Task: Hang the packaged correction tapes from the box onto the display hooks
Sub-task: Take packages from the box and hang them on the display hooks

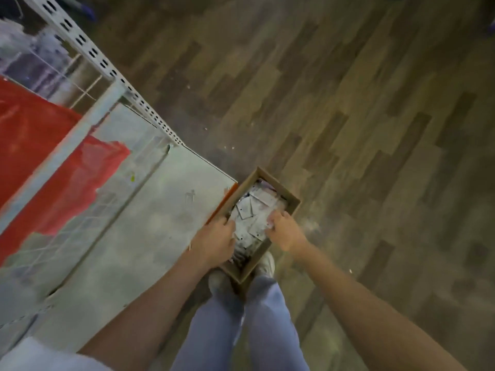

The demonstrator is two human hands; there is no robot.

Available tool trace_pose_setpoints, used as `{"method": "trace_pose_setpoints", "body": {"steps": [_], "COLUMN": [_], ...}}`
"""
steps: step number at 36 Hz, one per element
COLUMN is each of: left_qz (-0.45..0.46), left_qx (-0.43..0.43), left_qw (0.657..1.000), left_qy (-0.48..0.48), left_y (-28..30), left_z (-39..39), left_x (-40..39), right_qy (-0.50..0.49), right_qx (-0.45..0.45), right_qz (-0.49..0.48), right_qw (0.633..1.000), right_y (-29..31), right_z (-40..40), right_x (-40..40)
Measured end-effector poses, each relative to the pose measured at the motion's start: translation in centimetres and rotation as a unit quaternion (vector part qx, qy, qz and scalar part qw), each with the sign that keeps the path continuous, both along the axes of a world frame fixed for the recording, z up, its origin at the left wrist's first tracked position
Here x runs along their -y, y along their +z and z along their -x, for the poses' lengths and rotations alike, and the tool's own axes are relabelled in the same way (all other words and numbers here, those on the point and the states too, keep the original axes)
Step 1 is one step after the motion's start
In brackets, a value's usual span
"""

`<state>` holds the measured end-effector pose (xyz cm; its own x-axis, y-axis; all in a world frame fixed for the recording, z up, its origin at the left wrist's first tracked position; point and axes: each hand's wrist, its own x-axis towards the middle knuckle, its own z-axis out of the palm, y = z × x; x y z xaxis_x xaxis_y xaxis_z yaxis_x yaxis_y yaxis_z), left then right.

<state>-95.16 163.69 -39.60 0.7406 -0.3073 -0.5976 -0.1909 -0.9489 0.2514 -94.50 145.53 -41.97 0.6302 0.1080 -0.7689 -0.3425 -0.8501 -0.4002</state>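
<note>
A brown cardboard box sits on the wooden floor against the corner of a shelf base. It holds several white packaged correction tapes, piled loosely. My left hand reaches into the box's left side, its fingers down among the packages. My right hand is at the box's right side, fingers curled on packages near the rim. The frame is blurred, so the exact grip of either hand is unclear. No display hooks show clearly.
A white metal shelf base lies left of the box, with a perforated upright running up and left. Red material and wire mesh sit further left. My shoes and legs stand just below the box. Wooden floor spreads right.
</note>
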Motion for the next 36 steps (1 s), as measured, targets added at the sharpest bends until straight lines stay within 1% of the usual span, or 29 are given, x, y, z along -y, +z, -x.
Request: {"method": "trace_pose_setpoints", "body": {"steps": [2,7,12,16,19,22,26,29,33,36], "left_qz": [-0.007,0.001,0.021,0.035,0.037,0.044,0.065,0.091,0.137,0.135], "left_qx": [-0.02,-0.079,-0.149,-0.185,-0.206,-0.222,-0.247,-0.239,-0.241,-0.224], "left_qw": [1.0,0.995,0.984,0.969,0.958,0.948,0.919,0.909,0.885,0.886], "left_qy": [0.015,0.062,0.096,0.16,0.194,0.224,0.3,0.33,0.373,0.382], "left_y": [-3.8,-14.3,-24.9,-32.9,-38.4,-43.0,-47.6,-49.2,-49.0,-47.3], "left_z": [0.5,1.0,0.8,-0.2,-1.2,-2.0,-3.0,-3.4,-4.2,-4.5], "left_x": [0.1,0.2,0.7,2.0,3.3,4.8,6.5,7.1,7.9,8.3], "right_qy": [-0.001,-0.022,-0.021,-0.009,0.033,0.116,0.183,0.19,0.171,0.143], "right_qx": [-0.02,-0.037,-0.052,-0.054,-0.038,-0.007,-0.002,-0.01,-0.011,0.011], "right_qz": [0.001,0.008,0.032,0.065,0.113,0.177,0.212,0.216,0.202,0.178], "right_qw": [1.0,0.999,0.998,0.996,0.992,0.977,0.96,0.958,0.964,0.973], "right_y": [-3.6,-13.1,-21.9,-28.3,-32.2,-35.3,-38.0,-38.8,-38.6,-37.6], "right_z": [0.5,0.4,-0.3,-1.8,-2.8,-4.0,-5.0,-5.6,-5.6,-5.0], "right_x": [-0.1,-0.6,-0.6,-0.4,0.1,1.0,1.9,2.0,2.0,2.0]}}
